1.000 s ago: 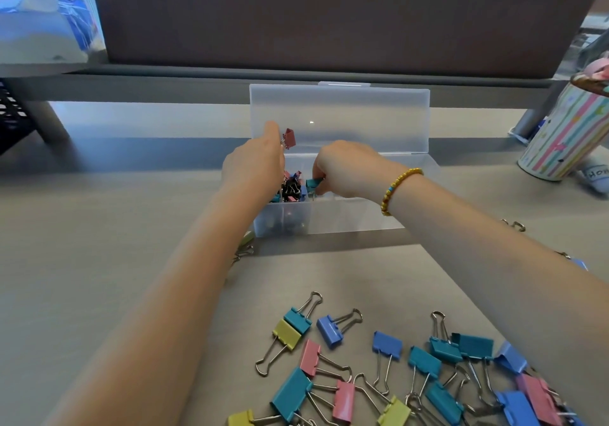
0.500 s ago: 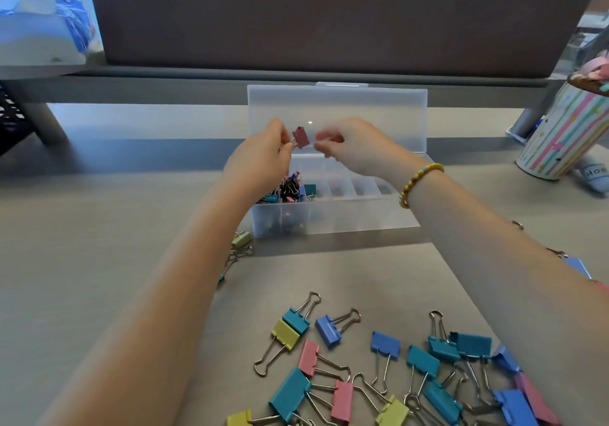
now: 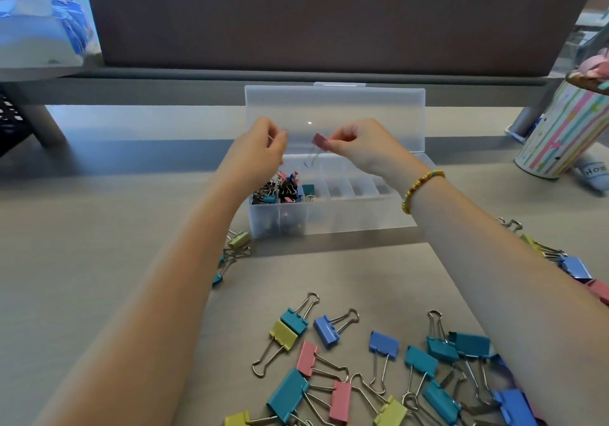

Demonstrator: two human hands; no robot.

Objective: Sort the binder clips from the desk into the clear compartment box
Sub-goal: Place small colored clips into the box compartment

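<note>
I see the desk [image 3: 99,261] carrying the clear compartment box [image 3: 333,218], lid up, small clips heaped in its left cells. Above it, right hand [image 3: 359,149] pinches a pink binder clip [image 3: 319,141]; left hand [image 3: 260,154] hangs just beside, fingers curled, whether on anything I cannot tell. Loose clips [image 3: 329,366] lie near me

Scene evenly and brightly lit; cool blue cast noted left of the clear box [image 3: 334,175]. A soft shadow band is cast on the desk [image 3: 99,228] directly in front of the box. Small glare spot seen on its lid. Wide-angle bending observed toward frame edges. Slight softness throughout.
</note>
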